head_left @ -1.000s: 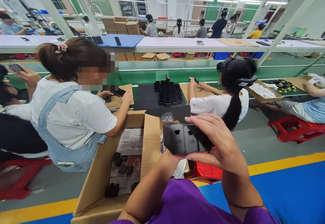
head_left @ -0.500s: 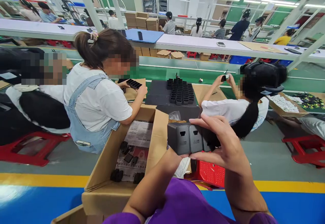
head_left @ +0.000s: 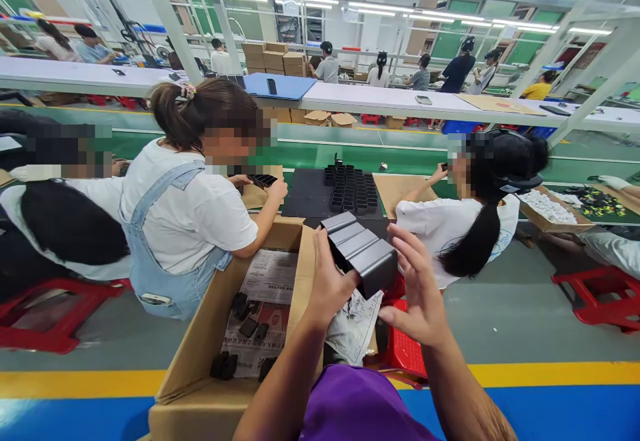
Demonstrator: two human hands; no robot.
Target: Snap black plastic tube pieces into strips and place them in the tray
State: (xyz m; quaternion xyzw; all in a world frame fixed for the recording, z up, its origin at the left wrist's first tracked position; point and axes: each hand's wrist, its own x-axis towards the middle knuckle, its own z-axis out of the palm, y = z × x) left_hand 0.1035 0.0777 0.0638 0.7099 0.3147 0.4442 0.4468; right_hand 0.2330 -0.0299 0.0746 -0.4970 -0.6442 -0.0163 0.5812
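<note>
My left hand [head_left: 327, 284] grips a row of black plastic housings [head_left: 359, 246], held tilted in front of me with their smooth sides up. The thumb presses on the near side and the fingers go round the left end. At the row's right end, my right hand [head_left: 417, 294] is open, its fingers spread and apart from the housings. Below and to the left is a cardboard box [head_left: 193, 348], lined with printed newspaper [head_left: 267, 281] on which several small black pieces [head_left: 249, 326] lie. A white cloth-like sheet [head_left: 354, 321] hangs beneath the housings.
A co-worker in overalls [head_left: 175, 221] sits left of the box, handling black parts. Another co-worker [head_left: 450, 221] sits to the right. Several black housings [head_left: 353, 188] stand on a dark mat [head_left: 300, 191] between them. A red stool [head_left: 406, 344] is close below my right hand.
The row of housings has turned from showing its port ends to showing its long smooth sides. My right hand has let go and moved slightly away; my left hand still holds the row.
</note>
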